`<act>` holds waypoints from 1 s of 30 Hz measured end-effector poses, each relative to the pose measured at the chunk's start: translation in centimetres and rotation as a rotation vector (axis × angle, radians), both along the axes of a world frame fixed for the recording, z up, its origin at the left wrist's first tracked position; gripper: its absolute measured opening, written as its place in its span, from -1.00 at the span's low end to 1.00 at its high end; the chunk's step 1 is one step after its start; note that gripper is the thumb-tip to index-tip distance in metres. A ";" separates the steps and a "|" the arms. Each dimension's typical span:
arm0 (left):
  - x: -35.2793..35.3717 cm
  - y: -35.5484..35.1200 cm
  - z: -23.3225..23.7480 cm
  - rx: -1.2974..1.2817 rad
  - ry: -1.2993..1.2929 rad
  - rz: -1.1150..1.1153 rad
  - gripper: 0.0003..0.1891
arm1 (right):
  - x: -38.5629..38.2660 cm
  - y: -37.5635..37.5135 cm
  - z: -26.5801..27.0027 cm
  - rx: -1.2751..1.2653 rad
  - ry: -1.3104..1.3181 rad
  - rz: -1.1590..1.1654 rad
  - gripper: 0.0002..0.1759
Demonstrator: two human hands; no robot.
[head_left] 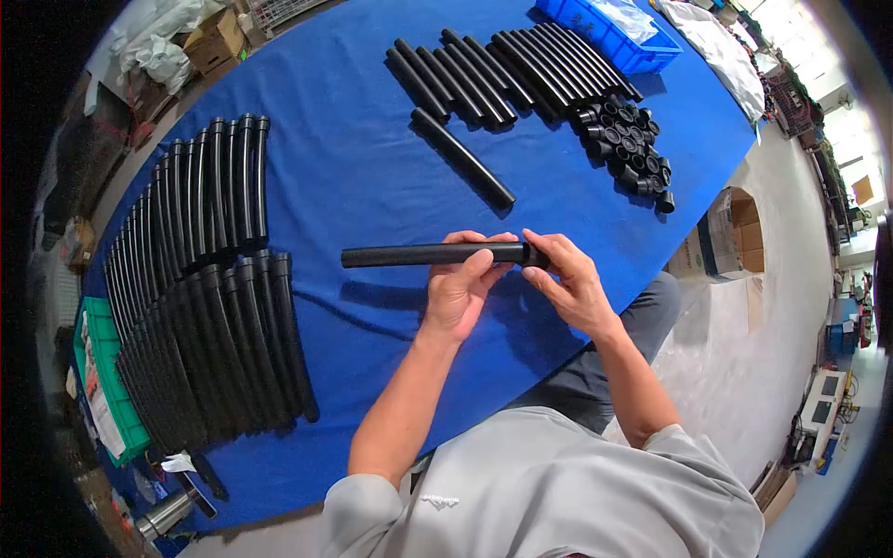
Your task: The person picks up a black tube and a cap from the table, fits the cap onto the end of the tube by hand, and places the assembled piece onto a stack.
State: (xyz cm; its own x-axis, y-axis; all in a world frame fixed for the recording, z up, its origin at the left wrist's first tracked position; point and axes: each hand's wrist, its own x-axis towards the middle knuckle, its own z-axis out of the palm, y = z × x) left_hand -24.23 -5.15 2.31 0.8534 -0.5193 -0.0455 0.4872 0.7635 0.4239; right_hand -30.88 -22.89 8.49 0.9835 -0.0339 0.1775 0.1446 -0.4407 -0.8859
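A black tube point(391, 255) lies level across my left hand point(460, 288), whose fingers are wrapped round its right half. At the tube's right end, my right hand point(563, 279) pinches a black cap point(535, 255), which touches the tube end; how far it is on is hidden by the fingers. Beyond my hands, a single loose black tube point(463, 158) rests slantwise on the blue cloth point(344, 158). Short black caps point(625, 139) sit in a loose pile to the upper right.
Several plain tubes point(558, 65) lie in a row at the back, near a blue bin point(609, 37). On the left are two rows of capped tubes point(219, 186) and a green tray point(130, 409). An open cardboard box point(716, 237) stands right of the table.
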 end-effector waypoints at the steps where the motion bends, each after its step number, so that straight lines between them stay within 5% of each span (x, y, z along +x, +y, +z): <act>1: -0.1 0.0 0.1 -0.006 0.012 -0.007 -0.76 | 0.0 0.1 0.2 -0.019 0.008 0.009 -0.46; 30: -0.9 -0.5 0.4 0.074 0.096 0.076 -0.82 | 0.4 0.5 2.2 -0.224 -0.020 0.043 -0.64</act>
State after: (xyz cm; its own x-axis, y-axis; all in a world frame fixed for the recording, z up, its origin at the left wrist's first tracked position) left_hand -25.16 -5.69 2.68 0.8802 -0.4452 -0.1643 0.4697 0.7682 0.4349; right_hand -30.47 -22.34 10.68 0.9794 0.0504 0.1954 0.1841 -0.6193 -0.7633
